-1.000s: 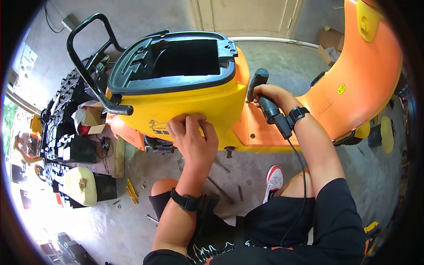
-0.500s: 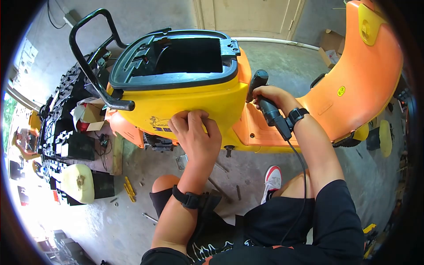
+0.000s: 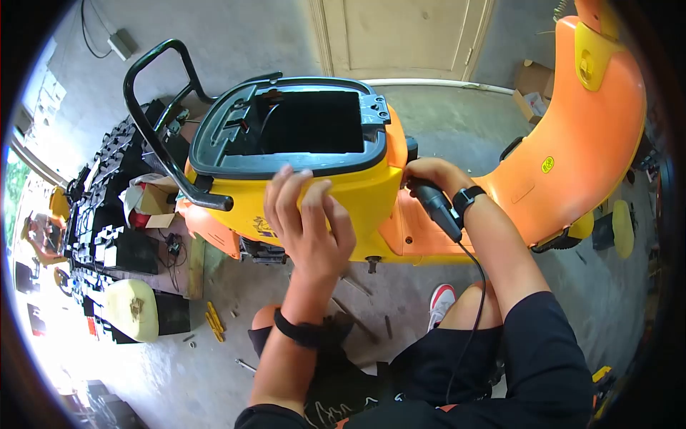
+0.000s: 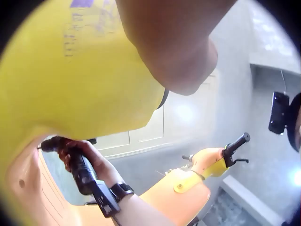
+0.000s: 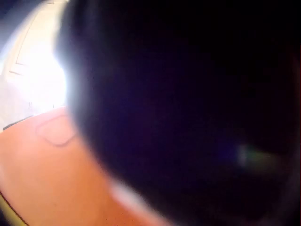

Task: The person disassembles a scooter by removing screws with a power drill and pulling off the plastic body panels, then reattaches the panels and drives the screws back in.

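Observation:
My right hand [image 3: 437, 174] grips the handle of a black power drill [image 3: 437, 206], whose cord trails down past my leg. In the left wrist view, the nose of the drill [image 4: 81, 169] points into the corner where the scooter's yellow rear body [image 4: 94, 94] meets its orange footboard [image 4: 40, 188]. My left hand [image 3: 309, 225] is raised in front of the yellow body [image 3: 368, 204], below the black rim of the open seat opening [image 3: 286, 170]. Its fingers are loosely bent and hold nothing. A dark, blurred shape fills most of the right wrist view.
A black grab rail [image 3: 161, 154] sticks out at the scooter's left end; its orange front shield [image 3: 589, 125] rises at right. Black battery cases [image 3: 118, 250] are stacked at left. Several tools, including yellow-handled pliers [image 3: 214, 322], lie on the concrete floor. A door [image 3: 400, 36] stands behind.
My left hand has come up from the yellow side panel, its fingers now straighter and nearer the rim. The right hand stays on the drill, which has tilted. The head view has shifted upward.

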Demonstrator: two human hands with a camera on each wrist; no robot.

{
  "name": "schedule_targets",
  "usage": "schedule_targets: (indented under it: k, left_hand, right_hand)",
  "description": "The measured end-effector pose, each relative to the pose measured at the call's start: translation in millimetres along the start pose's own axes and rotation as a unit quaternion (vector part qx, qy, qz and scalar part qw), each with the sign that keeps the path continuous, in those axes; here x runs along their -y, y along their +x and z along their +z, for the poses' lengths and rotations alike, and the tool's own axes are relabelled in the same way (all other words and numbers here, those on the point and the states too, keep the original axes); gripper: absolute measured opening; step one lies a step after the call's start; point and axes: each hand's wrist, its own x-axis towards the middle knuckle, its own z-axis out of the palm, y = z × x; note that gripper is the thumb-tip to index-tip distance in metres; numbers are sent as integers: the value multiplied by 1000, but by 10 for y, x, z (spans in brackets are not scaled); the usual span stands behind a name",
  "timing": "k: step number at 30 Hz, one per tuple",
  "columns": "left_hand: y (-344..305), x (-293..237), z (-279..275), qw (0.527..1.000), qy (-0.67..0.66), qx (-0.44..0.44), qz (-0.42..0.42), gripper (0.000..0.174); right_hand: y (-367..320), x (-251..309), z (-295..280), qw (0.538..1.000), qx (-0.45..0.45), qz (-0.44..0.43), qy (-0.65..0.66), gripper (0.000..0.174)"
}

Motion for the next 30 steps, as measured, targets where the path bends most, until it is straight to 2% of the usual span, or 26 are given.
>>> schedule_targets:
  k: [1,4,7,9,11,13,14,17,18,22,24,27,30]
  left_hand:
    - [108,69,59,1000,3,-1,-6,27]
    - [231,197,257,986,158,29,43,24]
    - [214,195,204,988,138,57,35,22]
    - [195,203,216,989,140,45,34,20]
    - [198,221,250,989,138,33,42,20]
    - [187,218,273,990,136,26,39,20]
    - [184,223,277,989,138,19,39,20]
    - [189,208,293,989,145,10,37,20]
    - [185,207,304,989,143,11,36,20]
    - [188,225,322,990,137,-3,43,21]
    - [191,231,312,990,130,-9,46,21]
    - [187,243,316,990,129,-14,50,20]
    - [182,266,339,990,125,-31,59,19]
  right_hand:
    - [41,-17,86,1000,-3,-15,13,13]
    - [140,-53,50,1000,0,14,21,10]
    - [138,-5,24,999,3,13,-42,11]
    - [78,-5,42,1000,2,-6,-9,11]
    - [13,33,13,998,-4,1,-61,13]
    - [-216,74,58,997,-32,-22,61,15]
    - [-179,18,-6,995,-9,-21,92,16]
    - [-201,35,-6,999,-14,17,35,15]
    - [-111,9,51,999,-15,-23,33,15]
    - [116,-71,68,1000,2,-13,20,13]
    - [282,-195,67,981,3,-51,188,12]
    - [34,-89,57,993,6,-27,116,14]
    - [-225,-96,138,992,-21,-26,119,13]
